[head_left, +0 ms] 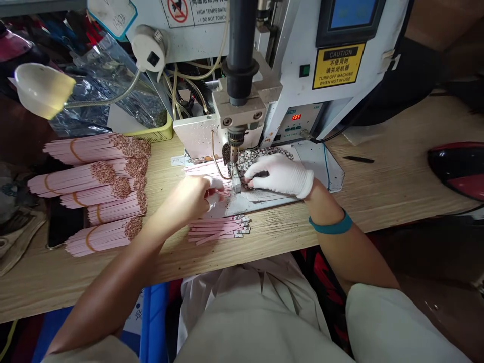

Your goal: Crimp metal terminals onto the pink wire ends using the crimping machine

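My left hand [191, 194], with white covers on its fingertips, is closed at pink flat wires [206, 169] left of a small metal block [236, 181]. A pink wire shows at its fingertips; the grip is partly hidden. In a white glove, my right hand [282, 174] has its fingers bent together at the block's right side. What they pinch is too small to tell. Above the block points the machine's soldering tip [234, 154], beside a thin bent tube [214, 151]. Small dark-and-silver parts [247, 157] lie heaped behind my right hand. Pink strips with metal ends [217, 229] lie in front.
Banded bundles of pink wires [102, 237] with copper-coloured ends lie at left, near a dark phone [66, 222]. A lamp [45, 91] leans over them. The machine [295, 96] stands behind my hands. A black pen-like stick [358, 159] and a red-black object [459, 169] are at right.
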